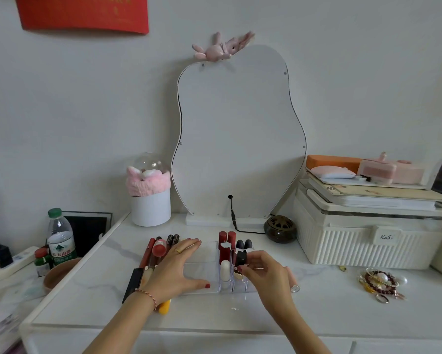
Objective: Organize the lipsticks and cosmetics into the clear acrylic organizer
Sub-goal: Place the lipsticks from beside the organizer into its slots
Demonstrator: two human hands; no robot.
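Mid-sorting: right hand pinching small black cosmetic, perhaps a lipstick, over clear acrylic organizer slots at centre. Left hand flat, fingers spread, steadying tray at nine o'clock. Next: lowering upright into free slot.

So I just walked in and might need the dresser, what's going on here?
A person is sorting makeup. The left hand rests flat on the clear acrylic organizer, steadying it, while the right hand pinches a small black cosmetic above its slots. Several red lipsticks already stand inside; more tubes wait left.
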